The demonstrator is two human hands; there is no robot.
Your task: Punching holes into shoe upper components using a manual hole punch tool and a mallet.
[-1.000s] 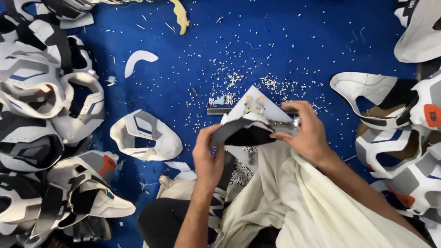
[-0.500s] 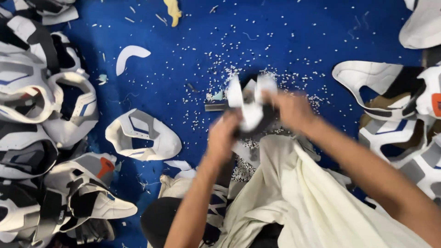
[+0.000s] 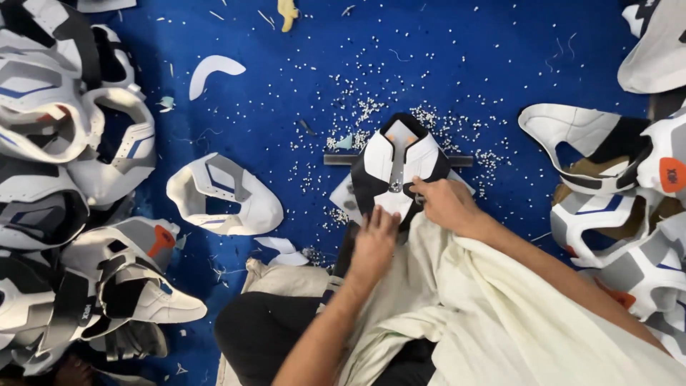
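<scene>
The shoe upper [image 3: 397,170], black and white with a grey strip down its middle and an orange patch at the top, lies flat on the blue counter [image 3: 457,64] just in front of us, over a dark metal bar [image 3: 336,159] and a pale flat piece [image 3: 345,196]. Our left hand [image 3: 371,246] rests with fingers stretched out, touching its lower edge. Our right hand [image 3: 444,204] is closed at its right lower side, pinching that edge; whether something small sits in the fingers we cannot tell. A cream cloth [image 3: 486,307] covers our lap and reaches up to both wrists.

We see no box or tray here; the pieces lie loose.

Half a second ago we held the upper raised and folded between both hands; now it is spread open and set down, and our hands have dropped to its near edge.

Small white crumbs [image 3: 361,111] are scattered around the upper. To the left lies a single white upper [image 3: 225,194], well apart, and beyond it a white curved scrap [image 3: 213,69]. A pile of white, grey and black uppers [image 3: 57,171] fills the left side, and another heap [image 3: 614,186] crowds the right. A yellow scrap [image 3: 287,11] sits at the far edge. Nothing lies between our hands and the upper.
</scene>
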